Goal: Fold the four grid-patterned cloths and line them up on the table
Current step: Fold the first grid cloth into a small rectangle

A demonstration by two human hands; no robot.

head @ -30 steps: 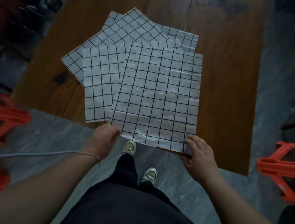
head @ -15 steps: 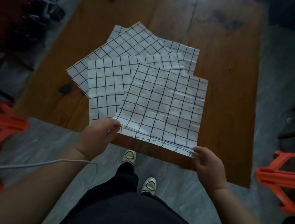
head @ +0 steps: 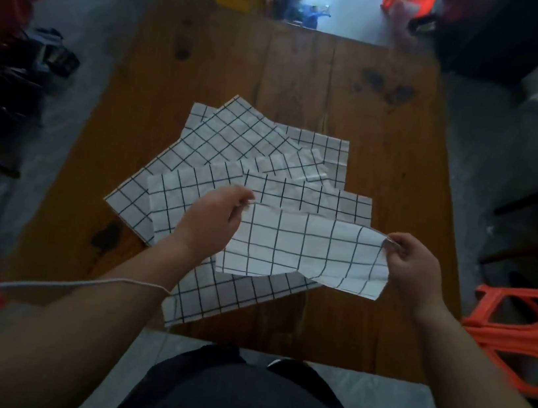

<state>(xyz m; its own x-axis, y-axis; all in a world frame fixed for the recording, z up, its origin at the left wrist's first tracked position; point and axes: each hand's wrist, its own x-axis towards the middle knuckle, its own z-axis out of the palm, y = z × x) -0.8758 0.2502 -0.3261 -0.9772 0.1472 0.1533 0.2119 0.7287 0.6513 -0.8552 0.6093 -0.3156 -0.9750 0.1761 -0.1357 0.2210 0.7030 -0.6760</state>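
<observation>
Table (head: 391,134), cloths (head: 234,143) fanned. My left hand (head: 213,220) and right hand (head: 411,262) each pinch a top cloth (head: 303,246) corner; I'd land both on the far corners, grid lines matched.

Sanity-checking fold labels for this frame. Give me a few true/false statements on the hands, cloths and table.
1. The left hand and the right hand each pinch a corner of the top cloth. True.
2. The other cloths lie folded in a neat row. False: they lie unfolded, overlapping in a fan.
3. The table is glass. False: it is wood.
4. An orange stool stands at the table's right. True.
</observation>
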